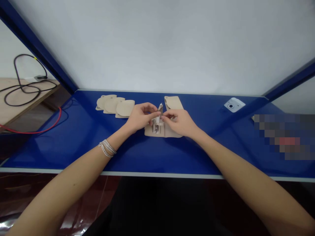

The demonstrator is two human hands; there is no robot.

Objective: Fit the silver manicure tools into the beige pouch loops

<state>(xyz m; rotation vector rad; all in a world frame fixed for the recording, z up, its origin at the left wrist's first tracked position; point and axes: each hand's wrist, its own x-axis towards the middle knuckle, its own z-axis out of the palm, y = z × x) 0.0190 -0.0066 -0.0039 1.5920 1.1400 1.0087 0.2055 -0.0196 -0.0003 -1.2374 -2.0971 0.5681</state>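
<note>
An unfolded beige case lies on the blue tabletop under both hands, with small metal grooming tools in its left half. One of them, a nail clipper, sits near the case's lower left. Above the case a second silver nail clipper points upward between my fingertips. My left hand pinches it from the left, its bracelet showing at the wrist. From the right, my right hand closes thumb and fingers at the clipper's lower part. The fingers partly hide the tools beneath.
Several closed beige cases overlap to the left, and another beige case lies behind my right hand. A white camera-like object stands at the back right. A red cable and black cable are at the left. A blurred-out patch covers the right edge.
</note>
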